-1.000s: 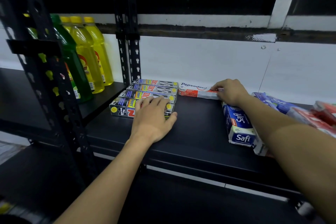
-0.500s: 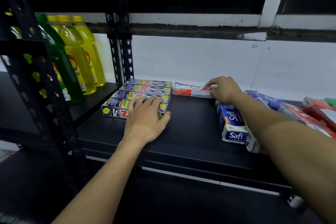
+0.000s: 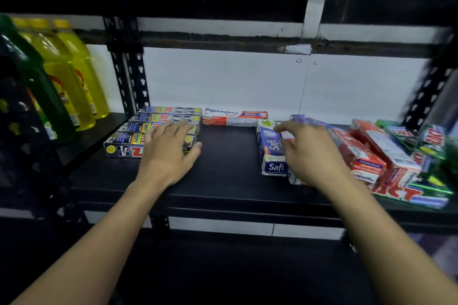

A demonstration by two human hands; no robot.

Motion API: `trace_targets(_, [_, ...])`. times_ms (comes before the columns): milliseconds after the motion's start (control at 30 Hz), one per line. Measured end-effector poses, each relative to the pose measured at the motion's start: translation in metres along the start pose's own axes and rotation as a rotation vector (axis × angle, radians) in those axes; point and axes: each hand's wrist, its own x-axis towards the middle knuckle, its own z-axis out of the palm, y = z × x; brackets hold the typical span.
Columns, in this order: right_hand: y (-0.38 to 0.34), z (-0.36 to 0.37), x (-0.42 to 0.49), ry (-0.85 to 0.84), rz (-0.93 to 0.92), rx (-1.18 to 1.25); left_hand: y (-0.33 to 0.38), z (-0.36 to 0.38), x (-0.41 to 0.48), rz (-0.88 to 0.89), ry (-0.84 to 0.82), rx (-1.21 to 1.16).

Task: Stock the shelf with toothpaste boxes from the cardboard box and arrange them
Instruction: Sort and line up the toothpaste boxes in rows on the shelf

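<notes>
Four dark toothpaste boxes (image 3: pixel 158 129) lie ranked at the shelf's (image 3: pixel 223 181) left, the left hand (image 3: pixel 168 151) flat and open atop them. One Pepsodent box (image 3: pixel 234 116) sits aligned behind; rightward, the right hand (image 3: pixel 312 156), fingers loosely spread, hovers over the Safi box (image 3: pixel 272 151) beside a jumbled pile (image 3: pixel 386 153) that I judge still needs sorting.

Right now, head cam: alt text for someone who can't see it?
Two bare hands reach onto a black shelf: the left hand lies flat on a neat row of grey toothpaste boxes, the right hand hovers open over a blue Safi box beside a loose pile of red and green boxes. A Pepsodent box lies against the white back wall; yellow and green bottles stand on the left.
</notes>
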Motion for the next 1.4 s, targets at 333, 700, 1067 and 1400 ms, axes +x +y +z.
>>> trace_targets(333, [0.036, 0.031, -0.079, 0.113, -0.085, -0.014, 0.124, -0.001, -0.018, 0.278, -0.176, -0.437])
trace_targets(700, [0.048, 0.018, -0.118, 0.346, -0.237, 0.082, 0.153, 0.003, -0.038, 0.142, -0.266, -0.431])
trace_targets(1067, [0.098, -0.02, -0.107, 0.418, -0.052, -0.201, 0.161, -0.014, -0.026, -0.104, -0.003, -0.568])
trace_targets(1400, [0.143, -0.027, -0.112, 0.556, 0.059, -0.027, 0.2, -0.068, 0.011, -0.218, 0.152, -1.019])
